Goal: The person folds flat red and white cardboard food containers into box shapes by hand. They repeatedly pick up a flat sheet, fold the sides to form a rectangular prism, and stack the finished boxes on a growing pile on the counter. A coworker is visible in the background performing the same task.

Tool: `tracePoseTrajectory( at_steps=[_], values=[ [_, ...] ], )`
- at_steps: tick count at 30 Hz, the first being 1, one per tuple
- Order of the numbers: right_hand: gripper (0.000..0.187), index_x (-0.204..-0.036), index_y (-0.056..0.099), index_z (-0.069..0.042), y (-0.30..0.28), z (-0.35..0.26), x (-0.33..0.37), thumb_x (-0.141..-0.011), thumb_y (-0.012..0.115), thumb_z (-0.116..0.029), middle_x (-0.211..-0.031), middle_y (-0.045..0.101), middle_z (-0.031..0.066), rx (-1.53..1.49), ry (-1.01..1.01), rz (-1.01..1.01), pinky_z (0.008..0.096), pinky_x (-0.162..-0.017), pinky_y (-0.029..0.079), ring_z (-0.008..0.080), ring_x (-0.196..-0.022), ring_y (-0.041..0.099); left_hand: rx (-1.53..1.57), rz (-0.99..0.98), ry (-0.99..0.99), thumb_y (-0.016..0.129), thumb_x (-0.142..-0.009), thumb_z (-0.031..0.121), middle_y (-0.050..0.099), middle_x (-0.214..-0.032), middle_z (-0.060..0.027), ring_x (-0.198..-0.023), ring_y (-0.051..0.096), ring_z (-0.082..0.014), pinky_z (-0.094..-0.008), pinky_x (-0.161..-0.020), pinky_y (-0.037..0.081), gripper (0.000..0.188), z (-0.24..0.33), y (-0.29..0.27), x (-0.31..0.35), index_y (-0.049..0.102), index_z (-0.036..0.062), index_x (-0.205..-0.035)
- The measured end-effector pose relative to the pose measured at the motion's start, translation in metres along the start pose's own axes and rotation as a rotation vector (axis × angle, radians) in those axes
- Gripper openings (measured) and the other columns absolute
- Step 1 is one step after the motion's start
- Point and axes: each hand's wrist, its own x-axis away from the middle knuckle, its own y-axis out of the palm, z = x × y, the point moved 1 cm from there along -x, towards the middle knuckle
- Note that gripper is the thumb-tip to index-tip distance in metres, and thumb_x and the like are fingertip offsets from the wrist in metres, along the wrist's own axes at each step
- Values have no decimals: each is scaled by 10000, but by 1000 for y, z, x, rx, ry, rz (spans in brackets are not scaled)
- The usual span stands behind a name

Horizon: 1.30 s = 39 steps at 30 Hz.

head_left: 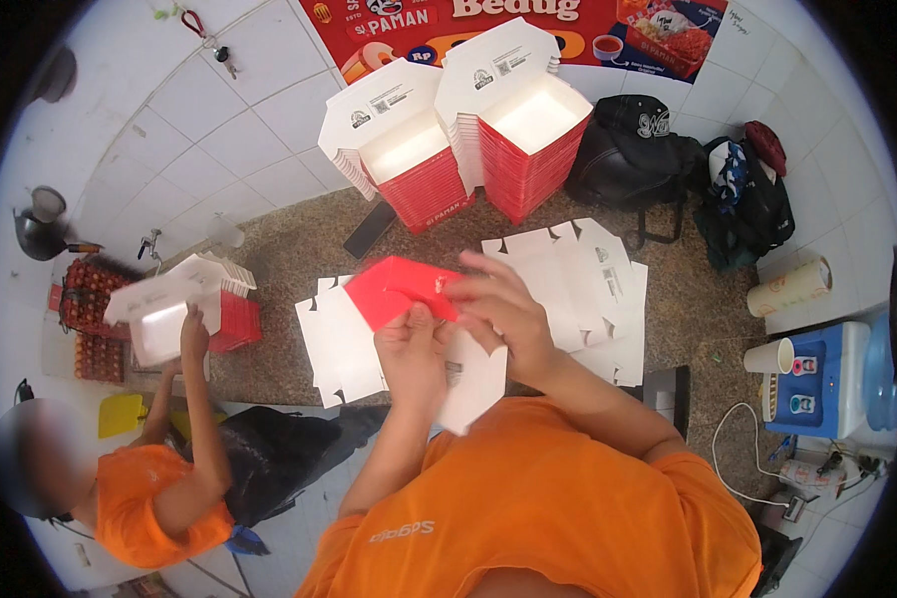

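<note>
Both hands are on a red and white cardboard food box [394,286], partly folded and raised over the counter. My left hand [412,354] grips its near side, thumb up against the red panel. At the box's right side is my right hand [503,314], its fingers bent around the edge and slightly blurred. A white flap [473,384] hangs down toward my shirt. Flat unfolded white box blanks [334,344] lie beneath on the left, and more blanks [578,289] are spread out on the right.
Two tall stacks of nested red boxes [533,159] stand at the back, near a dark phone [369,231]. Black bags [633,159] and a blue water dispenser [817,379] are to the right. At left, a co-worker [159,488] in orange handles more boxes [237,319] beside egg trays [100,357].
</note>
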Motion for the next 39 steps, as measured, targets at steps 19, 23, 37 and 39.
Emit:
tracePoseTrajectory(
  at_steps=[19,23,37,39],
  values=[
    [289,-1192,565,-32,-70,40,10,-1005,688,-215,-1211,618,172,-314,560,-227,480,-1015,465,365,-1146,604,-912,-413,-266,651,-1012,-8,757,-869,-19,-794,634,-100,-298,-735,510,230,16,-16,3,628,-9,-1241],
    [187,-1084,539,-47,-63,37,14,-1030,663,-177,-1109,624,160,69,166,-384,414,-900,505,314,-1031,640,-1055,-428,-117,715,-950,-21,744,-790,-54,-696,655,-153,-302,-688,499,410,15,-4,3,553,36,-1323],
    [338,-1058,737,2,-80,25,19,-1134,530,-253,-940,736,6,-599,950,18,325,-807,523,67,-873,620,-1165,-440,621,1018,-583,356,367,-1525,-303,-1379,462,-469,-575,-1154,356,931,-24,63,-6,597,103,-1375],
    [345,-1089,737,4,-95,34,25,-1142,513,-254,-951,741,20,-589,899,-9,319,-851,513,87,-907,627,-998,-454,730,1005,-631,362,381,-1493,-273,-1388,461,-494,-578,-1133,406,841,-47,61,-20,643,120,-1350]
  ],
)
